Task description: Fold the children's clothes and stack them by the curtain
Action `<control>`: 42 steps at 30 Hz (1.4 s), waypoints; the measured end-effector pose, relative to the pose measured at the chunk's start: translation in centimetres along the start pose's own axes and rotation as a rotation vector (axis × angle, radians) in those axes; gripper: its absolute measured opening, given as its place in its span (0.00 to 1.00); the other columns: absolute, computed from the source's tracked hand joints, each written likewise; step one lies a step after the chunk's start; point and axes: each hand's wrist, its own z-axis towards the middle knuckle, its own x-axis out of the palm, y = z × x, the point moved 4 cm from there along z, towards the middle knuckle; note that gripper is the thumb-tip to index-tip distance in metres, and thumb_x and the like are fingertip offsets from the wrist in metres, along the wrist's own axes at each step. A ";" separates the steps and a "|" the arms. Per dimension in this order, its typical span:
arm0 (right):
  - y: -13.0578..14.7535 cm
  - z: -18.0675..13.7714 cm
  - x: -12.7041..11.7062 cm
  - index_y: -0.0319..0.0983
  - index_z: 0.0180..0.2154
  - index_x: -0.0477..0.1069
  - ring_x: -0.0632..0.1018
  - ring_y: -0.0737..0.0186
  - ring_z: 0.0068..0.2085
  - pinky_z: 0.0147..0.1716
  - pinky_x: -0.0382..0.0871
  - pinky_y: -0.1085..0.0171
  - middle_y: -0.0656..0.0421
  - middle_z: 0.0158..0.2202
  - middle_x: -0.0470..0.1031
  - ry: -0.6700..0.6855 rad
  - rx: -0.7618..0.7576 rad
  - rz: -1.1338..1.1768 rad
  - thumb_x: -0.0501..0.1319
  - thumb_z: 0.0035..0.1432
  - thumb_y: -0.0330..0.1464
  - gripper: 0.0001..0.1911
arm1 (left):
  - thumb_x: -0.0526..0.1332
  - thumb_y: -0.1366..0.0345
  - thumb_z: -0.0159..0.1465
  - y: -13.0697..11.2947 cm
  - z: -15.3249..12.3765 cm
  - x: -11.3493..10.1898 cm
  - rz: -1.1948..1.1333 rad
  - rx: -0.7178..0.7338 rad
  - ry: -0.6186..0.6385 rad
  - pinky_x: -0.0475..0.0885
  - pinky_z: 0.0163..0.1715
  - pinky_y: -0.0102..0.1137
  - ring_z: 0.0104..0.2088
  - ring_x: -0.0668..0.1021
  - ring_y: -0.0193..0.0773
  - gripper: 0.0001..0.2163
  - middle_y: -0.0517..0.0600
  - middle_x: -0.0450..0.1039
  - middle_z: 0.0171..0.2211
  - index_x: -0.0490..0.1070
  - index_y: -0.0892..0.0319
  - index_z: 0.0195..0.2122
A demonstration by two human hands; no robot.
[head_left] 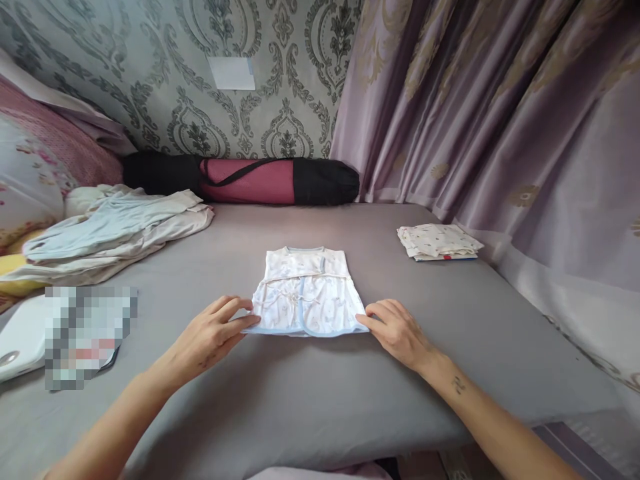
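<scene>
A white baby shirt [327, 307] with pale blue trim and small prints lies on the grey bed in front of me. Its sleeves appear folded in across the upper part, and thin ties show at the middle. My left hand [215, 328] pinches the lower left corner of the hem between thumb and fingers. At the lower right corner, my right hand [397, 330] grips the hem in the same way. The hem between the two hands looks stretched fairly straight.
Folded printed clothes [440, 241] are stacked at the right. Loose garments [125, 223] lie in a heap at the left, near a white device [25, 333] and a blurred-out item [87, 337]. A pink and black rolled bag [250, 180] rests along the wall; curtains [425, 100] hang right.
</scene>
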 end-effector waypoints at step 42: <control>-9.5 10.2 10.1 0.38 0.43 0.74 0.79 0.54 0.44 0.39 0.66 0.63 0.49 0.42 0.79 0.186 1.014 0.146 0.47 0.67 0.35 0.18 | 0.49 0.60 0.68 10.3 11.1 7.6 -0.202 -1.064 -0.190 0.67 0.37 0.32 0.40 0.77 0.45 0.15 0.58 0.78 0.39 0.73 0.61 0.40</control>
